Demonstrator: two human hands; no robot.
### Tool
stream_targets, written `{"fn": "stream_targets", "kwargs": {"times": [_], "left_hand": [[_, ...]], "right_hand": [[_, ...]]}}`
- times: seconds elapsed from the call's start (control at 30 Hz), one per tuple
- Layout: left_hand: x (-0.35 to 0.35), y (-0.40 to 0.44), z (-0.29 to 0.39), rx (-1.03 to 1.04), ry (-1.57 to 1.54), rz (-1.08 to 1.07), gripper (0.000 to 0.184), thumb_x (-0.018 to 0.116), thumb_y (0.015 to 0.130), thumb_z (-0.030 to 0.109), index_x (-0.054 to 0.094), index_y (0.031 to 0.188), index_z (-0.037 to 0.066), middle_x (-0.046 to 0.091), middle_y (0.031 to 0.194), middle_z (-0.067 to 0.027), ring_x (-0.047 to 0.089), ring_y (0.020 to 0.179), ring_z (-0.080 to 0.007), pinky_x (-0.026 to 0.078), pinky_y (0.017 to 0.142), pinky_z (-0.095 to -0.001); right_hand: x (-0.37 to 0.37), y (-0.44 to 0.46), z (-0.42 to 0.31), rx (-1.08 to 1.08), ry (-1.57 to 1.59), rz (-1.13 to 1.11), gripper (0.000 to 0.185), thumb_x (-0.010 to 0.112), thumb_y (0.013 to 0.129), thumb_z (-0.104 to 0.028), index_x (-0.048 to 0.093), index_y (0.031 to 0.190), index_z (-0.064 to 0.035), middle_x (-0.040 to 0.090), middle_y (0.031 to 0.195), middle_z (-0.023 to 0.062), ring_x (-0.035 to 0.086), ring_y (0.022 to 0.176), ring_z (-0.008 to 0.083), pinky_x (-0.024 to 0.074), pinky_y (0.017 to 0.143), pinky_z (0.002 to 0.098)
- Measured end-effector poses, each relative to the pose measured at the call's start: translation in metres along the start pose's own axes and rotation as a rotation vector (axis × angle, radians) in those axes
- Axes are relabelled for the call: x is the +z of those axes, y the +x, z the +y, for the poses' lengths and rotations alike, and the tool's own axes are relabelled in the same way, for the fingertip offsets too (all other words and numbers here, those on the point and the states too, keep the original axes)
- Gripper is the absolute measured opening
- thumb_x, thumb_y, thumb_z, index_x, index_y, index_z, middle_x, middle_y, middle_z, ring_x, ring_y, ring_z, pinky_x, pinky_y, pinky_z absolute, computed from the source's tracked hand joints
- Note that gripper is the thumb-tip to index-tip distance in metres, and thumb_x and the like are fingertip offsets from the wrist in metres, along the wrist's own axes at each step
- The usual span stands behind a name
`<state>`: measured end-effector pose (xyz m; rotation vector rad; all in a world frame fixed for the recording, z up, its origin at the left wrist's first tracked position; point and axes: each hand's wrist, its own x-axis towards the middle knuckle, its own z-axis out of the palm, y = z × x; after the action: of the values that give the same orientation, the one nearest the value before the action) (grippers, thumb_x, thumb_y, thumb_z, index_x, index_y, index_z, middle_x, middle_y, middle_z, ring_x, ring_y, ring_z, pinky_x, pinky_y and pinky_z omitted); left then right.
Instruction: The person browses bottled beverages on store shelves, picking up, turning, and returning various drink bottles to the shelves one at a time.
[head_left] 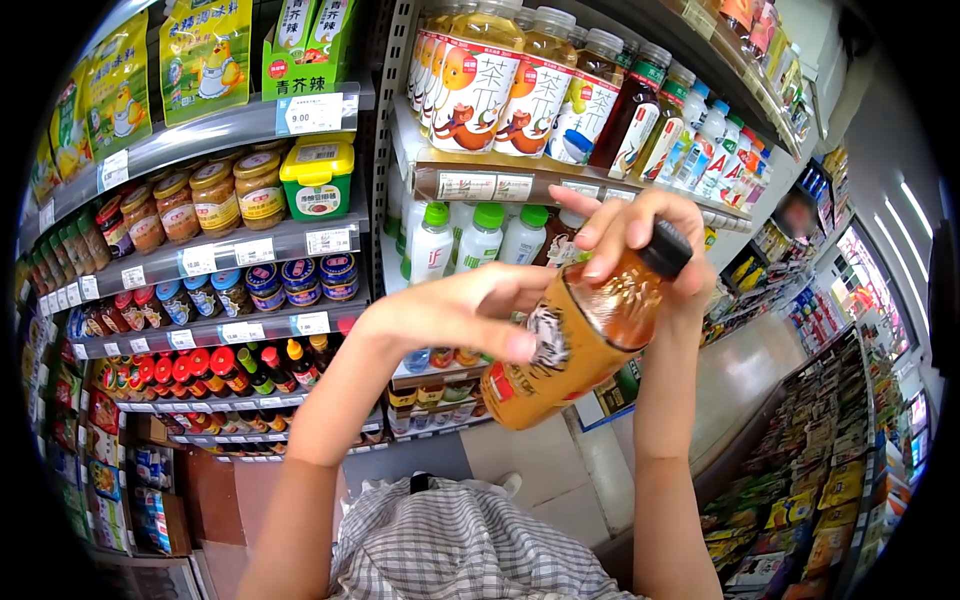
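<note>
A bottle with an orange-brown label and black cap (572, 345) is held tilted in front of the shelves, its cap toward the upper right. My right hand (655, 235) grips it near the neck, fingers wrapped round just below the cap. My left hand (470, 305) is at the bottle's left side, thumb against the label and fingers spread behind it; the bottle hides part of those fingers. Behind the hands, large tea bottles with white labels (537, 105) line a shelf, and green-capped bottles (481, 238) stand on the shelf below.
Shelves at the left hold yellow packets (207, 60), jars (210, 195), a green tub with a yellow lid (317, 178) and red-capped bottles (200, 370). A rack of packaged goods (810, 490) stands at the right, beside a tiled aisle floor (745, 375). A person (795, 215) is farther back.
</note>
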<state>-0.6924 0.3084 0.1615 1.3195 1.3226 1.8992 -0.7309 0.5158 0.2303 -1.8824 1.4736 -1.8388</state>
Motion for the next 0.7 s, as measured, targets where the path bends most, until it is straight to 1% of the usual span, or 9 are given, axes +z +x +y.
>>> {"fn": "stream_targets", "kwargs": {"times": [0.07, 0.2, 0.23, 0.37, 0.5, 0.53, 0.6, 0.67, 0.7], "left_hand": [[-0.009, 0.012, -0.004, -0.052, -0.064, -0.095, 0.069, 0.075, 0.079, 0.03, 0.046, 0.129, -0.008, 0.057, 0.124, -0.0136, 0.054, 0.112, -0.0166, 0.042, 0.097, -0.03], [0.011, 0.026, 0.001, 0.007, -0.015, 0.066, 0.06, 0.08, 0.074, 0.023, 0.055, 0.12, -0.006, 0.063, 0.114, -0.011, 0.058, 0.104, -0.014, 0.044, 0.093, -0.0282], [0.016, 0.027, 0.004, 0.01, -0.008, 0.116, 0.058, 0.081, 0.073, 0.022, 0.057, 0.118, -0.005, 0.064, 0.112, -0.0106, 0.059, 0.103, -0.0135, 0.044, 0.092, -0.0281], [0.027, 0.028, 0.012, 0.056, 0.143, 0.25, 0.054, 0.082, 0.072, 0.024, 0.061, 0.114, -0.004, 0.068, 0.105, -0.01, 0.062, 0.097, -0.0137, 0.046, 0.089, -0.0287], [0.036, 0.019, 0.025, 0.112, 0.339, 0.431, 0.054, 0.082, 0.07, 0.025, 0.062, 0.11, -0.005, 0.069, 0.101, -0.0105, 0.062, 0.093, -0.0141, 0.046, 0.09, -0.0316], [0.037, 0.018, 0.027, 0.171, 0.373, 0.468, 0.054, 0.082, 0.069, 0.027, 0.064, 0.108, -0.004, 0.069, 0.098, -0.0093, 0.062, 0.092, -0.0138, 0.046, 0.09, -0.0318], [0.039, 0.013, 0.035, 0.172, 0.47, 0.543, 0.053, 0.083, 0.068, 0.03, 0.065, 0.105, -0.003, 0.07, 0.095, -0.0087, 0.061, 0.089, -0.013, 0.046, 0.087, -0.0307], [0.04, 0.01, 0.041, 0.232, 0.658, 0.653, 0.053, 0.083, 0.065, 0.036, 0.066, 0.097, -0.002, 0.069, 0.086, -0.0088, 0.061, 0.081, -0.0134, 0.046, 0.082, -0.0292], [0.04, 0.007, 0.045, 0.235, 0.731, 0.68, 0.054, 0.083, 0.064, 0.037, 0.066, 0.097, -0.003, 0.069, 0.086, -0.0096, 0.062, 0.08, -0.0138, 0.047, 0.081, -0.0289]], "right_hand": [[-0.008, 0.007, 0.007, -0.077, 0.197, -0.082, 0.053, 0.073, 0.077, -0.049, 0.059, 0.097, -0.0014, 0.07, 0.086, 0.0221, 0.066, 0.1, 0.0318, 0.0242, 0.112, 0.0546], [-0.018, 0.018, 0.011, -0.128, 0.393, -0.174, 0.049, 0.07, 0.08, -0.048, 0.057, 0.097, -0.0039, 0.069, 0.085, 0.0214, 0.063, 0.104, 0.0317, 0.0268, 0.11, 0.0553], [-0.027, 0.02, 0.004, -0.066, 0.275, -0.28, 0.041, 0.063, 0.088, -0.049, 0.055, 0.102, -0.0118, 0.071, 0.087, 0.0124, 0.057, 0.112, 0.0257, 0.0234, 0.112, 0.0572], [-0.035, 0.019, -0.011, 0.09, 0.174, -0.17, 0.055, 0.07, 0.08, -0.051, 0.057, 0.102, -0.0021, 0.069, 0.095, 0.0248, 0.056, 0.117, 0.041, 0.0402, 0.102, 0.053], [-0.011, 0.033, -0.056, 0.314, -0.165, -0.059, 0.073, 0.064, 0.086, -0.051, 0.05, 0.129, 0.0059, 0.063, 0.116, 0.0238, 0.059, 0.115, 0.0312, 0.0438, 0.101, 0.0418], [-0.009, 0.038, -0.065, 0.317, -0.278, -0.039, 0.067, 0.064, 0.087, -0.047, 0.053, 0.127, 0.0056, 0.064, 0.116, 0.0207, 0.06, 0.113, 0.0267, 0.0453, 0.099, 0.0379], [0.006, 0.049, -0.086, 0.389, -0.506, 0.063, 0.072, 0.068, 0.081, -0.052, 0.056, 0.123, 0.005, 0.067, 0.11, 0.0209, 0.064, 0.107, 0.0253, 0.0465, 0.097, 0.0362], [0.022, 0.061, -0.102, 0.468, -0.586, 0.137, 0.055, 0.075, 0.08, -0.032, 0.06, 0.118, 0.0049, 0.069, 0.104, 0.0143, 0.065, 0.097, 0.0171, 0.0487, 0.091, 0.031], [0.029, 0.069, -0.111, 0.482, -0.726, 0.127, 0.047, 0.075, 0.079, -0.026, 0.063, 0.114, 0.0046, 0.069, 0.097, 0.0116, 0.063, 0.09, 0.0127, 0.0494, 0.082, 0.0291]]}}
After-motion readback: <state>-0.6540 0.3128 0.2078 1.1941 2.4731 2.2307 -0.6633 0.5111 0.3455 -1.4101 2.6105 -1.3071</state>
